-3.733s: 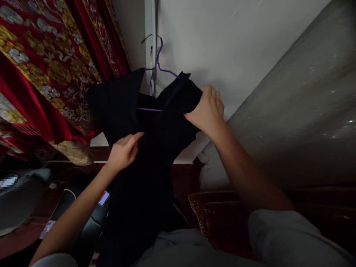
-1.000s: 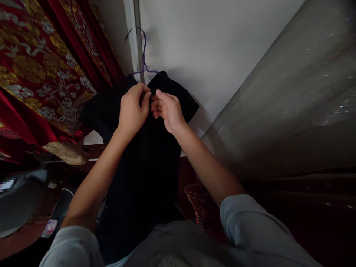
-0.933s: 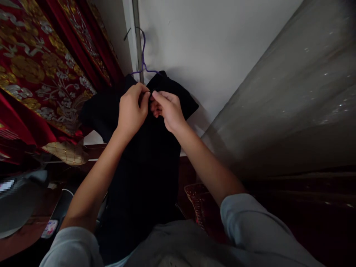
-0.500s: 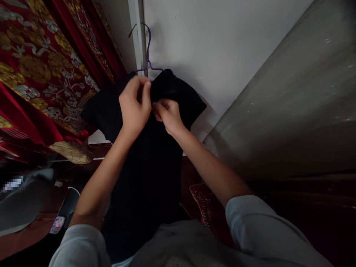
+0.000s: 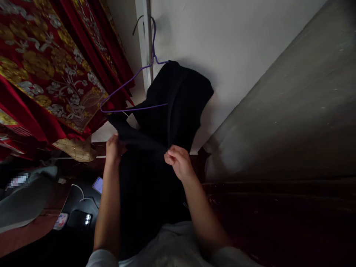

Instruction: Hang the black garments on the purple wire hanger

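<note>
A black shirt (image 5: 189,92) hangs half on a purple wire hanger (image 5: 133,109). The hanger's right arm is inside the garment, while its left arm is bare. My left hand (image 5: 113,148) is closed on the shirt's left side, below the bare hanger end. At the lower end of the neck opening, my right hand (image 5: 178,158) pinches the fabric. The cloth is stretched between both hands. A small white tag (image 5: 132,121) shows inside the collar. The shirt's lower part falls in dark folds I cannot make out.
The hanger hooks by a pale vertical post (image 5: 148,44) against a white wall. Red embroidered cloth (image 5: 55,66) hangs at left. A grey panel (image 5: 283,111) slants at right. Phones (image 5: 79,219) and a white cable (image 5: 79,188) lie on a dark surface at lower left.
Both hands have moved down from near the hanger's neck, and my left hand also outward. The shirt's left shoulder has come off the hanger, baring its left arm.
</note>
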Tool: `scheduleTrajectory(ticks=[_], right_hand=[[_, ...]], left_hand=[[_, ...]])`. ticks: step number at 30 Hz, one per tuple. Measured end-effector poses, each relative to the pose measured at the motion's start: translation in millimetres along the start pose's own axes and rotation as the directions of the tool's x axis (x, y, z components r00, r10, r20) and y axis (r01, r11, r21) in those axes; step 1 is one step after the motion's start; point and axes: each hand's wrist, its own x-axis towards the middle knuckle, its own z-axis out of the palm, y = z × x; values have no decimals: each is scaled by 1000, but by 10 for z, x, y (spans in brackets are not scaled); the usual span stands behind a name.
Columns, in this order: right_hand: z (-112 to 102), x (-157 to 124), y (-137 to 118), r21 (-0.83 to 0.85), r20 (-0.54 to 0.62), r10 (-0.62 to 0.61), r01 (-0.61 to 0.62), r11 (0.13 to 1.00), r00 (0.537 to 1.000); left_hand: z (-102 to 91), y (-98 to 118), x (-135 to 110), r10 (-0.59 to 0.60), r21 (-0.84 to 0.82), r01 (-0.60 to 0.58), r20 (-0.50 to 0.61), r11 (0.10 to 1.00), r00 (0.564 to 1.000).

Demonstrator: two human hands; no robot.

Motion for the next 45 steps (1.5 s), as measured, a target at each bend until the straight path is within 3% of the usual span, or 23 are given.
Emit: scheduleTrajectory(ticks=[3,6,7,9,11,13,16,18,19,21,23,24,26,28,31,33,35,37,39,42,45], right_hand=[[-237,-131,-7,-165,-106,-50,32,986,993],[-291,-139,-109,-504,-159,-288,173,846,945],[-241,-122,-142,-570,-113,-337,217,793,935],[-65,-64,-184,-600,50,-319,284,748,946],[140,16,-206,-558,199,-240,311,769,950],[295,105,-246,-506,223,-193,283,815,955],[381,203,-423,-448,157,-59,124,886,986],[384,245,-634,-471,213,23,82,878,977],[383,271,-757,-509,265,28,115,853,964],[379,364,-1009,-616,362,-26,259,744,932],[360,533,-1231,-703,403,-144,407,584,904],[340,645,-1320,-728,408,-213,457,511,888],[277,907,-1442,-736,441,-297,531,420,847],[203,1187,-1474,-705,501,-322,594,388,803],[117,1565,-1324,-675,500,-421,645,358,757],[71,1754,-1120,-695,443,-458,618,369,771],[7,1875,-909,-732,405,-378,543,412,833],[-92,1917,-770,-768,355,-295,457,449,887],[-226,1878,-749,-794,276,-324,405,454,905],[-438,1700,-905,-833,154,-491,380,402,857],[-558,1494,-1126,-856,83,-554,344,387,828]], left_hand=[[112,203,-107,-55,-107,61,58,992,997],[71,631,-9,-34,-273,53,73,961,997],[72,806,21,-21,-332,48,84,942,996],[127,1153,45,15,-386,36,127,922,992],[218,1418,35,86,-377,-25,148,926,985],[288,1532,34,176,-331,-139,85,933,981],[296,1414,71,250,-259,-245,-11,935,968],[270,1228,65,226,-307,-171,154,936,962],[260,1131,38,192,-329,-86,305,940,933],[243,969,-55,96,-266,82,595,961,798],[200,863,-152,-5,-108,123,732,987,681],[155,826,-181,-45,-30,100,743,995,668],[8,759,-179,-96,107,27,706,994,701],[-207,678,-113,-122,228,-40,652,973,749],[-560,515,9,-160,430,-110,543,896,824],[-752,406,66,-175,550,-110,440,828,881],[-879,330,107,-167,605,-89,354,791,920],[-934,310,146,-136,608,-73,291,791,947],[-921,355,191,-81,600,-82,240,796,967],[-814,503,282,123,529,-202,181,824,976],[-668,662,438,302,423,-320,110,848,947]])
